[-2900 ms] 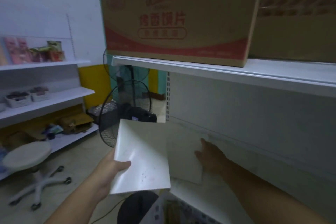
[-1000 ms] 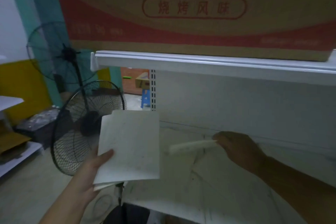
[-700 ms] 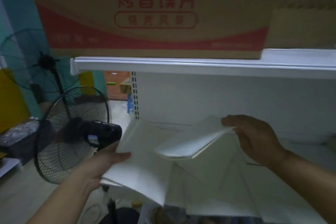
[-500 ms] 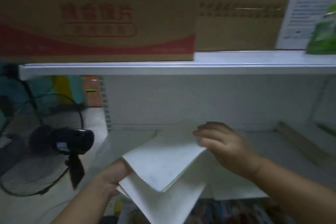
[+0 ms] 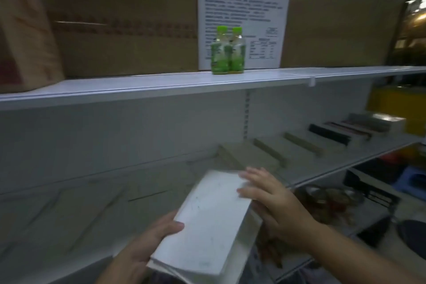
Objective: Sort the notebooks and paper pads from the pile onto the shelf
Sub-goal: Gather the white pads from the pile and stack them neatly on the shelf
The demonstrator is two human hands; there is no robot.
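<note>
The left hand (image 5: 143, 251) grips the near left edge of a small stack of white paper pads (image 5: 207, 221), thumb pressed on the top cover and the other fingers hidden beneath. The right hand (image 5: 274, 205) is unclenched, its fingers (image 5: 252, 174) lying nearly straight against the stack's far right corner and side, steadying rather than pinching. The pads are held in the air just in front of the middle shelf (image 5: 103, 203), tilted, with their long axis running from the person's near left up toward the far right. That axis points roughly at the row of notebooks (image 5: 299, 143) already laid side by side along the shelf, which begins just beyond the right fingertips and recedes to the right. The open stretch of shelf lies to the left and straight ahead of the pads. So the right hand is the nearer one to the sorted row, and I judge it the likelier to carry a pad across. On the upper shelf (image 5: 253, 76) stand brown cardboard boxes (image 5: 126, 30), two green bottles (image 5: 227, 50) and a white printed sheet (image 5: 242, 7). Its lines of text and the bottle labels are too blurred to read.
</note>
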